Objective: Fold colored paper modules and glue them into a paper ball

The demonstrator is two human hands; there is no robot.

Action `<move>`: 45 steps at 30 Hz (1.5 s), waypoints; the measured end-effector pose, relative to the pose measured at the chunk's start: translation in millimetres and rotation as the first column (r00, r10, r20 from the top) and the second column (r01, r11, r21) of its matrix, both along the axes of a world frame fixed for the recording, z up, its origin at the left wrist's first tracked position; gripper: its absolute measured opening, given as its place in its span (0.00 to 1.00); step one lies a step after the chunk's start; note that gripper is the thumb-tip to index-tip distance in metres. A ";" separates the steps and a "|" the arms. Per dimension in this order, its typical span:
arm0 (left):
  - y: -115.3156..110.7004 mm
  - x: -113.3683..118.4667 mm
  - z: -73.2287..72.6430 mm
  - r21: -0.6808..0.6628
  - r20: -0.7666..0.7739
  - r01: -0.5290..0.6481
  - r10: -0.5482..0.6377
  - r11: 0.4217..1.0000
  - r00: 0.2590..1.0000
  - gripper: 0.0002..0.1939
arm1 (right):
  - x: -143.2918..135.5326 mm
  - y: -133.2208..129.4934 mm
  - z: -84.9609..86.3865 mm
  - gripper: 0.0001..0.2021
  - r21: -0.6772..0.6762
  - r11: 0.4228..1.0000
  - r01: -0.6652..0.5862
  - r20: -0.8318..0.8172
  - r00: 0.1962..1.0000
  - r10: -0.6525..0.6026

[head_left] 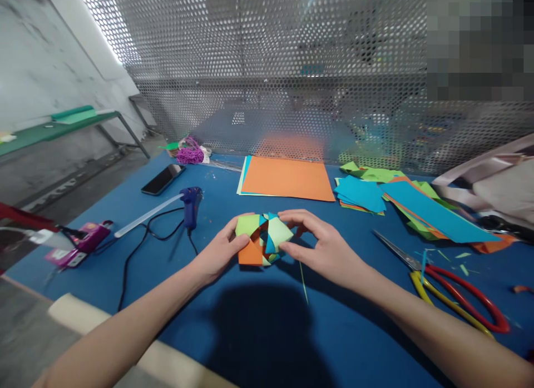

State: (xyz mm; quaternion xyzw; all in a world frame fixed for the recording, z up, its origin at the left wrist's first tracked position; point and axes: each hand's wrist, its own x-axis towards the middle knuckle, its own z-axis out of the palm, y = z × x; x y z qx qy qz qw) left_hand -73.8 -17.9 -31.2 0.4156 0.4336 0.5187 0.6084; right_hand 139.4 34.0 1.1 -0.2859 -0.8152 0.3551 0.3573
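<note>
A folded paper piece in green, orange, blue and pale green is held up over the middle of the blue table, with openings between its strips. My left hand grips its left side, the thumb lying on the green and orange paper. On the right side, the thumb and fingers of my right hand close on the pale green part. A thin green strip lies below my right hand. Part of the fingers of both hands is hidden behind the paper.
Behind are orange sheets; to the right, blue cut papers, long blue strips and scissors. On the left are a glue gun with its cable, a phone, a purple power strip and purple string.
</note>
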 end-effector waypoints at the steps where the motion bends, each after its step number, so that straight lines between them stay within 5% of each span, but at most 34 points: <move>1: -0.1 0.3 0.5 -0.006 -0.003 0.001 -0.001 1.000 1.000 0.32 | -0.4 -0.5 -1.7 0.14 0.031 0.999 -0.005 0.005 1.000 0.005; 10: -0.2 4.4 3.6 -0.034 0.028 -0.025 0.026 0.999 0.999 0.28 | -2.1 -1.3 -2.8 0.12 0.052 0.998 0.038 -0.016 0.999 -0.037; 14: 0.3 8.0 8.3 -0.070 0.101 -0.026 0.033 0.997 0.994 0.24 | 0.0 5.3 1.0 0.13 -0.198 0.977 0.074 -0.013 0.997 -0.078; 19: 3.2 4.0 10.3 -0.120 0.121 0.031 -0.017 0.992 0.992 0.21 | 2.7 19.3 -3.5 0.14 -0.546 0.838 0.004 -0.203 0.970 -0.137; 28: 6.9 -7.8 18.8 -0.220 -0.127 -0.029 0.001 0.975 0.992 0.22 | -4.3 23.6 -14.9 0.12 -0.717 0.693 -0.077 -0.305 0.928 -0.213; 32: 2.5 -7.1 22.8 -0.095 -0.322 -0.028 -0.004 0.995 0.947 0.24 | -6.0 23.9 -20.1 0.13 -0.770 0.630 -0.100 -0.303 0.926 -0.224; 37: -8.4 -1.0 26.6 0.105 -0.569 0.061 0.010 0.993 0.822 0.34 | -5.8 25.4 -23.6 0.12 -0.760 0.638 -0.123 -0.326 0.921 -0.212; 45: -7.3 13.4 15.0 0.202 -0.670 0.094 0.068 0.975 0.739 0.39 | -9.4 22.5 -21.8 0.12 -0.789 0.574 -0.218 -0.404 0.888 -0.218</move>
